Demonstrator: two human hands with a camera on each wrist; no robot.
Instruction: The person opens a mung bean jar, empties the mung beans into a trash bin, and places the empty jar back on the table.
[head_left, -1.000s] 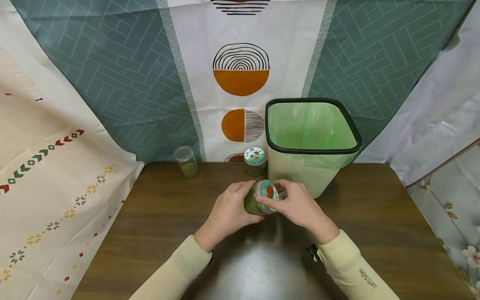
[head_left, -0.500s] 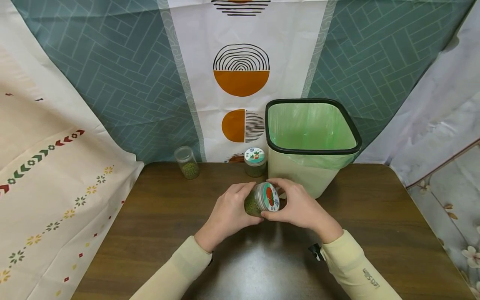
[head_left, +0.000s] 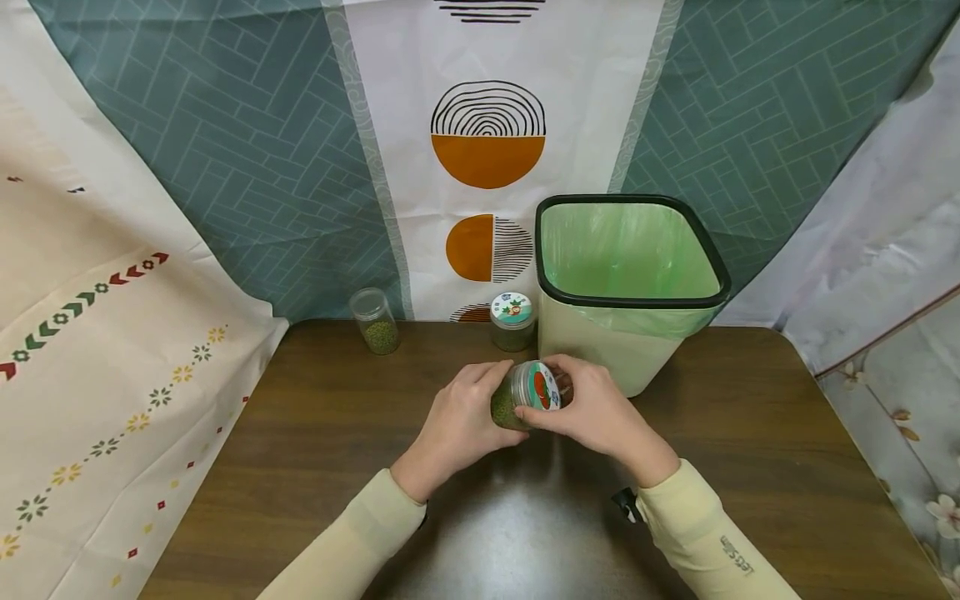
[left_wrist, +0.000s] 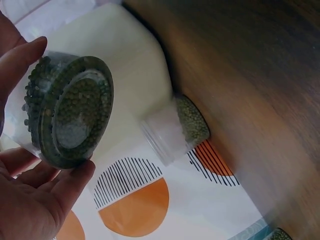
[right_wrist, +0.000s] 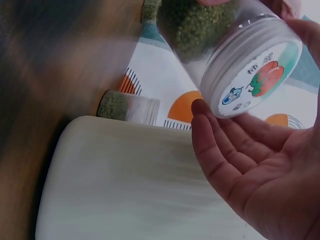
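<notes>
My left hand (head_left: pixel 461 408) grips a clear jar (head_left: pixel 504 406) of green beans by its body, tilted with the lid to the right. The left wrist view shows the jar's round base (left_wrist: pixel 80 117), with thumb and fingers on either side. Around the lid (right_wrist: pixel 257 75), white and teal with a red tomato picture, my right hand (head_left: pixel 596 408) has its thumb and fingertips on opposite edges. The palm stays off the lid in the right wrist view. Behind the hands a second lidded jar (head_left: pixel 513 323) stands beside the bin.
A cream bin (head_left: pixel 600 342) with a black rim and green liner stands at the table's back right. At the back left is a lidless-looking clear jar (head_left: pixel 378 329) partly filled with green beans. A patterned cloth (head_left: pixel 487 50) hangs behind the brown wooden table (head_left: pixel 337 433).
The right hand's fingers spread wider around the lid half a second ago, then closed in again, the thumb back on the near edge. The left hand keeps its grip; the head view has shifted slightly.
</notes>
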